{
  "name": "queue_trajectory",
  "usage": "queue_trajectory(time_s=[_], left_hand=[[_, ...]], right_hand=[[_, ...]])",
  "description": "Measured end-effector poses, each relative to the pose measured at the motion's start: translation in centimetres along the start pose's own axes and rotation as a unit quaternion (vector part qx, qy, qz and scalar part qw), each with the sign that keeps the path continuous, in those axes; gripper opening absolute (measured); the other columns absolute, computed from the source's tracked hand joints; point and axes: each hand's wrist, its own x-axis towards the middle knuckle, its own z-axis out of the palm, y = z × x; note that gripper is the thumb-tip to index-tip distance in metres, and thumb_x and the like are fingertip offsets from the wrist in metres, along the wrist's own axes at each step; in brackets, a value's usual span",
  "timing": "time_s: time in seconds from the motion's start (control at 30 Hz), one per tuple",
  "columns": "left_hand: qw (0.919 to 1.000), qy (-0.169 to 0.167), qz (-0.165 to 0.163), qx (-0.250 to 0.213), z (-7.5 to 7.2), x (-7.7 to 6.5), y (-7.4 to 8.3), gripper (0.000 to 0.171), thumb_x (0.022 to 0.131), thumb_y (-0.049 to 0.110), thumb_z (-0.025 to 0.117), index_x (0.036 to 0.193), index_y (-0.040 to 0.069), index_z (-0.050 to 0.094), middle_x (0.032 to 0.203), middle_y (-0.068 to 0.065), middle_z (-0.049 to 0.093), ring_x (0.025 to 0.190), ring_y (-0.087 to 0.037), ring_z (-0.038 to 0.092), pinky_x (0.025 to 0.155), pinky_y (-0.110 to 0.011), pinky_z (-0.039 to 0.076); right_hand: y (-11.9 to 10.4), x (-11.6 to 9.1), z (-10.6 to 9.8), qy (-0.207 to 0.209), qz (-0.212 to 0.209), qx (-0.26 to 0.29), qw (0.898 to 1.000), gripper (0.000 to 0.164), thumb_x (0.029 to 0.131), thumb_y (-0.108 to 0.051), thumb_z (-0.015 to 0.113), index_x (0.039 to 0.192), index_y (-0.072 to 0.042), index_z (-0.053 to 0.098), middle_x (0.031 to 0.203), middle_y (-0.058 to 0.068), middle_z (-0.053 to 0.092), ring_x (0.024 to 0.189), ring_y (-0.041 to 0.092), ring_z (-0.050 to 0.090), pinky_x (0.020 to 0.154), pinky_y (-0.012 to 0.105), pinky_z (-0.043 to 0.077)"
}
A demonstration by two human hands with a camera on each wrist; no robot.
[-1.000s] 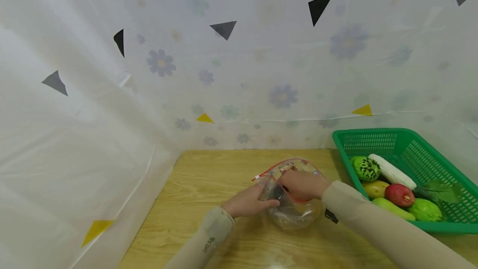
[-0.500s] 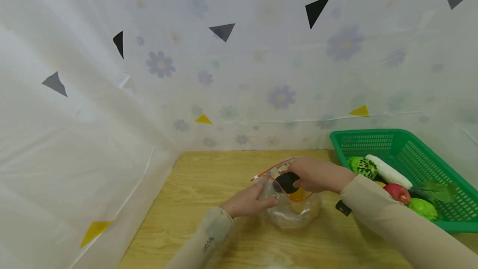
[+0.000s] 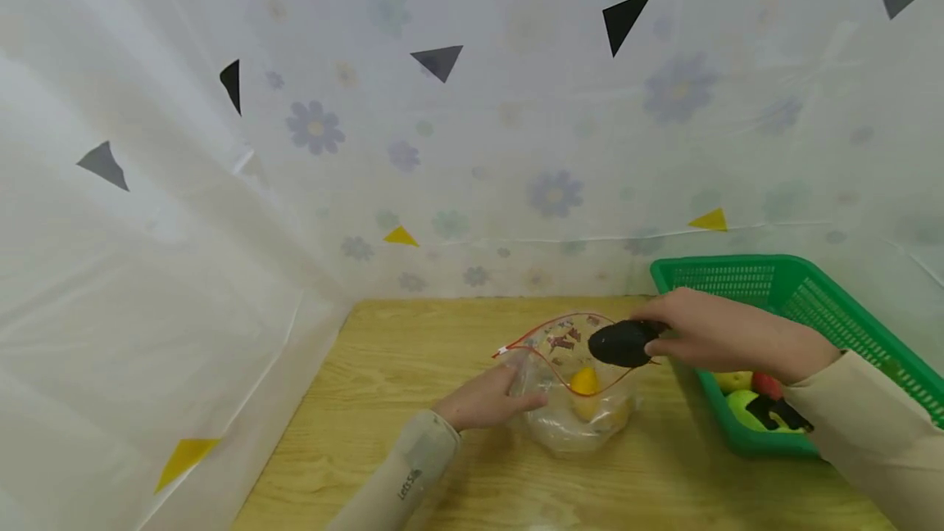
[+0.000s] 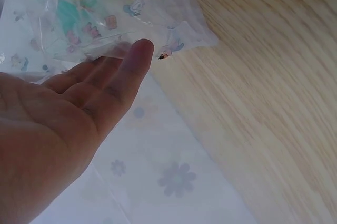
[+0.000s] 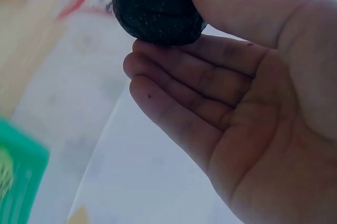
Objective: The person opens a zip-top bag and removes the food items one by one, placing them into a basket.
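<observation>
A clear zip bag with a red zip edge and a white slider stands on the table with its mouth open. Inside it shows a yellow-orange rounded fruit. My left hand rests at the bag's left side; in the left wrist view its fingers lie nearly straight against the plastic. With thumb and fingertips, my right hand pinches a dark avocado. The avocado overlaps the right part of the bag's mouth in the head view. Speckled dark skin shows close up in the right wrist view.
At the right stands a green plastic basket, partly covered by my right forearm. A yellowish fruit, a red apple and a light green vegetable show in it. Flower-patterned white sheeting walls off the back and left.
My right hand has come up out of the bag with the avocado and moved right, towards the basket. The yellow-orange fruit in the bag has come into view. My left hand stays put.
</observation>
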Motion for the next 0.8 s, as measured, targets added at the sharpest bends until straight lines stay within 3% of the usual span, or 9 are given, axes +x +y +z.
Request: queue_trajectory(time_s=[0.2, 0.3, 0.43, 0.57, 0.67, 0.8], left_hand=[[1.0, -0.004, -0.005, -0.004, -0.2, -0.3, 0.1, 0.095, 0.086, 0.072, 0.044, 0.154, 0.014, 0.01, 0.154, -0.007, 0.02, 0.131, -0.018, 0.026, 0.107, -0.046, 0.031], [0.9999, -0.005, -0.006, -0.01, -0.2, -0.4, 0.1, 0.093, 0.087, 0.069, 0.046, 0.154, 0.014, 0.01, 0.154, -0.007, 0.021, 0.131, -0.018, 0.027, 0.107, -0.046, 0.031], [0.9999, -0.001, -0.005, -0.016, -0.2, -0.5, 0.0, 0.089, 0.09, 0.065, 0.048, 0.154, 0.015, 0.01, 0.153, -0.008, 0.025, 0.13, -0.018, 0.03, 0.106, -0.046, 0.033], [0.9998, 0.0, -0.008, -0.02, -0.2, -0.8, -0.1, 0.089, 0.089, 0.065, 0.048, 0.154, 0.017, 0.012, 0.153, -0.007, 0.025, 0.129, -0.018, 0.03, 0.105, -0.047, 0.033], [0.9997, -0.001, -0.009, -0.022, -0.1, -0.8, -0.2, 0.091, 0.087, 0.068, 0.047, 0.154, 0.018, 0.011, 0.153, -0.006, 0.024, 0.13, -0.018, 0.03, 0.105, -0.047, 0.033], [0.9996, -0.003, -0.009, -0.026, 0.0, -0.8, -0.3, 0.092, 0.087, 0.07, 0.045, 0.154, 0.019, 0.01, 0.154, -0.004, 0.022, 0.13, -0.018, 0.028, 0.106, -0.047, 0.033]], right_hand=[[3.5, -3.7, -0.5, 0.037, 0.011, -0.012, 0.999, 0.038, 0.086, -0.027, 0.071, 0.118, -0.006, 0.066, 0.106, 0.005, 0.068, 0.088, 0.015, 0.06, 0.067, 0.038, 0.054], [5.4, -5.1, -0.2, 0.048, 0.022, -0.025, 0.998, 0.04, 0.085, -0.027, 0.072, 0.116, -0.002, 0.066, 0.104, 0.007, 0.069, 0.086, 0.017, 0.061, 0.066, 0.039, 0.054], [7.4, -6.2, 0.7, 0.019, 0.06, -0.018, 0.998, 0.04, 0.085, -0.03, 0.071, 0.113, -0.002, 0.067, 0.095, 0.001, 0.069, 0.073, 0.009, 0.056, 0.059, 0.034, 0.05], [8.9, -7.0, 1.8, -0.019, 0.094, -0.007, 0.995, 0.045, 0.086, -0.031, 0.07, 0.114, 0.003, 0.065, 0.093, 0.003, 0.068, 0.072, 0.009, 0.056, 0.058, 0.035, 0.05], [9.7, -7.4, 2.3, -0.021, 0.098, -0.007, 0.995, 0.046, 0.086, -0.029, 0.07, 0.114, 0.007, 0.064, 0.093, 0.004, 0.068, 0.073, 0.01, 0.058, 0.059, 0.037, 0.051], [10.2, -7.6, 2.9, -0.03, 0.099, -0.002, 0.995, 0.033, 0.087, -0.029, 0.069, 0.103, 0.0, 0.068, 0.081, -0.003, 0.066, 0.067, 0.008, 0.057, 0.057, 0.036, 0.049]])
